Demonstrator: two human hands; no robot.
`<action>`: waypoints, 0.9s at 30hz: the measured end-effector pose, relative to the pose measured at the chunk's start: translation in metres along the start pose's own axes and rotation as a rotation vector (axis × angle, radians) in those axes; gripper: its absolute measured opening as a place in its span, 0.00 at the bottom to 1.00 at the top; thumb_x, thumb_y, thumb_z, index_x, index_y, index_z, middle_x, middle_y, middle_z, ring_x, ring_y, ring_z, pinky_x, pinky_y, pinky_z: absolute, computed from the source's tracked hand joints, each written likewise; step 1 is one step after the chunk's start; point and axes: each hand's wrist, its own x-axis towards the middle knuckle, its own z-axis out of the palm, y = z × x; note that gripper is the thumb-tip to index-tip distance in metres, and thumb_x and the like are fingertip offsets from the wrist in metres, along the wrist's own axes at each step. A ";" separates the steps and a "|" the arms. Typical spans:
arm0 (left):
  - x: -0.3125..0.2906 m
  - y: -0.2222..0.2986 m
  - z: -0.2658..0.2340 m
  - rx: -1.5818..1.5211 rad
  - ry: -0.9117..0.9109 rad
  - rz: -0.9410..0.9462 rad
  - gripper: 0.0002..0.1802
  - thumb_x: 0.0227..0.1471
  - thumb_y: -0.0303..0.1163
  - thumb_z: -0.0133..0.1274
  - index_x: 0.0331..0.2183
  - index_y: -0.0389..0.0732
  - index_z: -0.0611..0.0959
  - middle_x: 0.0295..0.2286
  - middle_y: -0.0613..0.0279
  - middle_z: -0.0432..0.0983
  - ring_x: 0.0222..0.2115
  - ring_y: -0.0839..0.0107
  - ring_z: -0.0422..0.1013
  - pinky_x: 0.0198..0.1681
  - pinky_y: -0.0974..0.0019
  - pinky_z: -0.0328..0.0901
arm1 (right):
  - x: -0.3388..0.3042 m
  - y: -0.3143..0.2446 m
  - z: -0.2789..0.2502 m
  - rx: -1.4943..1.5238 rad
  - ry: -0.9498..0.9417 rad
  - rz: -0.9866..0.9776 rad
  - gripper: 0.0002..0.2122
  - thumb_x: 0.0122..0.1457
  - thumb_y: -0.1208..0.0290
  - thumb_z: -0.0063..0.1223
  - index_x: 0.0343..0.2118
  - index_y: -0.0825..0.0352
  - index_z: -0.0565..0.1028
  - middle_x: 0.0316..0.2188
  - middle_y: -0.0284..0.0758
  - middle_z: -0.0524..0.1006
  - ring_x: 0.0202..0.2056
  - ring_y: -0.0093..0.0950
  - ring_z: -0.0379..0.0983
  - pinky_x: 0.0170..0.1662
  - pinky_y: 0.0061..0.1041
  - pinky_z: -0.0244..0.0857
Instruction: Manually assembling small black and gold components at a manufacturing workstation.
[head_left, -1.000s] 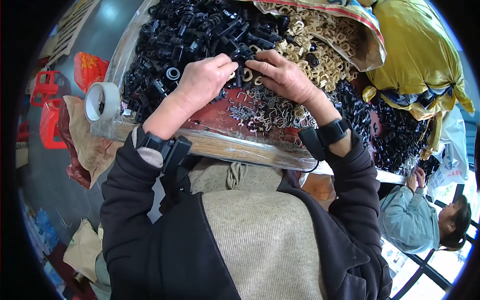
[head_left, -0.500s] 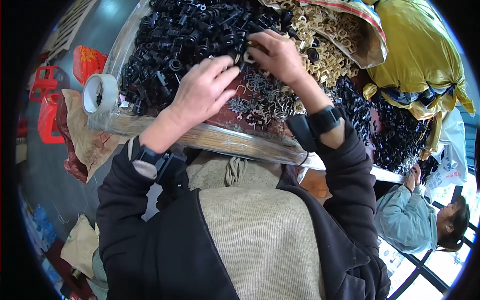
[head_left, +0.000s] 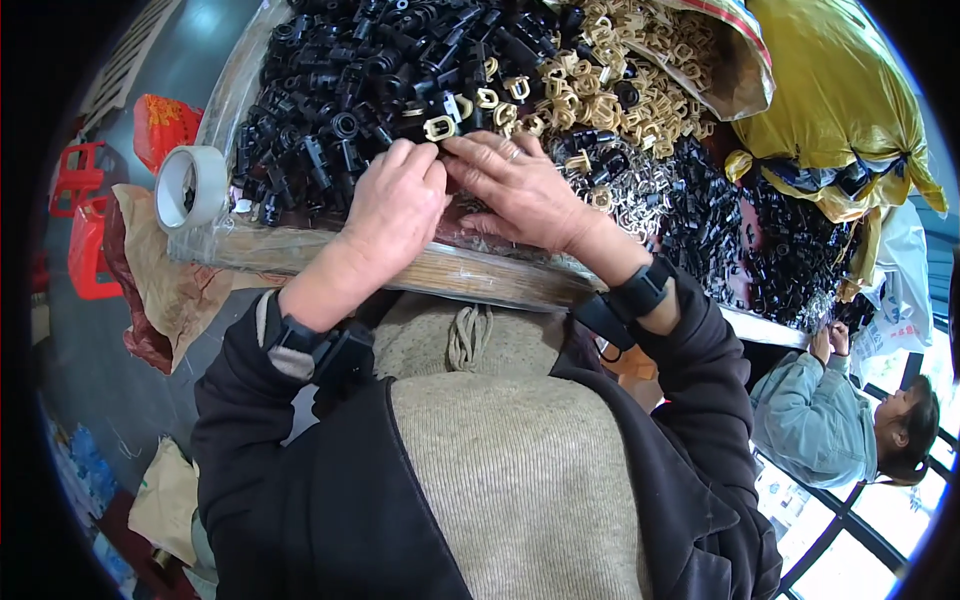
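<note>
At the near edge of the parts pile, my left hand [head_left: 395, 210] is closed, its fingers curled and its fingertips meeting the right hand's. Whatever it grips is hidden. My right hand [head_left: 520, 192] reaches across from the right, fingers stretched toward the left fingertips and thumb apart below. Just beyond the fingers lies a cream plastic clip [head_left: 438, 128], beside several similar clips and black parts. Black plastic fittings [head_left: 350, 75] are heaped past my left hand. A mound of cream clips [head_left: 590, 85] lies past my right, with small metal clips [head_left: 640, 195] nearer its wrist.
A wooden table edge [head_left: 440, 275] wrapped in clear film runs in front of me. A roll of tape [head_left: 205, 188] stands at its left corner. Yellow sacks [head_left: 830, 90] sit at the far right. Another person [head_left: 815, 415] works at the right end of the table.
My right hand has come down and left toward me, from the pile to the left hand. Several cream clips now lie among the black fittings where the hands were.
</note>
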 end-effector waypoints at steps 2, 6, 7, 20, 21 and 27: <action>-0.008 0.012 -0.001 -0.072 -0.010 0.031 0.21 0.38 0.31 0.53 0.36 0.29 0.72 0.36 0.53 0.66 0.39 0.61 0.62 0.39 0.65 0.60 | -0.007 -0.002 0.006 -0.037 -0.059 0.015 0.22 0.47 0.59 0.52 0.45 0.61 0.68 0.51 0.34 0.62 0.50 0.31 0.60 0.48 0.36 0.52; -0.017 0.026 0.005 -0.167 -0.073 0.062 0.30 0.41 0.35 0.52 0.43 0.25 0.65 0.44 0.42 0.60 0.47 0.54 0.57 0.48 0.61 0.55 | -0.031 0.007 -0.002 -0.047 -0.146 0.050 0.23 0.48 0.58 0.49 0.48 0.60 0.66 0.55 0.33 0.57 0.52 0.31 0.57 0.48 0.35 0.51; -0.017 0.028 0.009 -0.127 -0.114 0.059 0.33 0.42 0.37 0.52 0.45 0.24 0.63 0.46 0.39 0.57 0.49 0.52 0.54 0.51 0.60 0.52 | -0.037 0.009 -0.006 -0.048 -0.144 0.048 0.23 0.48 0.58 0.49 0.48 0.60 0.66 0.55 0.33 0.57 0.52 0.31 0.57 0.48 0.35 0.51; 0.041 0.044 0.024 0.178 -0.449 -0.073 0.44 0.45 0.56 0.43 0.49 0.24 0.58 0.50 0.37 0.51 0.54 0.49 0.46 0.56 0.53 0.41 | -0.107 0.033 -0.033 -0.208 -0.127 0.304 0.26 0.49 0.57 0.47 0.53 0.59 0.60 0.55 0.31 0.57 0.53 0.30 0.55 0.51 0.34 0.49; 0.045 0.047 0.026 0.182 -0.453 -0.070 0.44 0.45 0.56 0.43 0.49 0.24 0.58 0.50 0.37 0.51 0.54 0.49 0.46 0.56 0.53 0.41 | -0.106 0.034 -0.034 -0.208 -0.118 0.312 0.26 0.50 0.57 0.47 0.53 0.58 0.60 0.55 0.31 0.57 0.53 0.30 0.55 0.51 0.34 0.49; 0.053 0.064 0.042 0.114 -0.448 -0.037 0.41 0.48 0.52 0.40 0.50 0.25 0.56 0.50 0.37 0.52 0.53 0.48 0.49 0.56 0.54 0.41 | -0.108 0.038 -0.035 -0.189 -0.087 0.324 0.26 0.50 0.57 0.47 0.53 0.57 0.59 0.55 0.30 0.57 0.54 0.30 0.54 0.52 0.34 0.48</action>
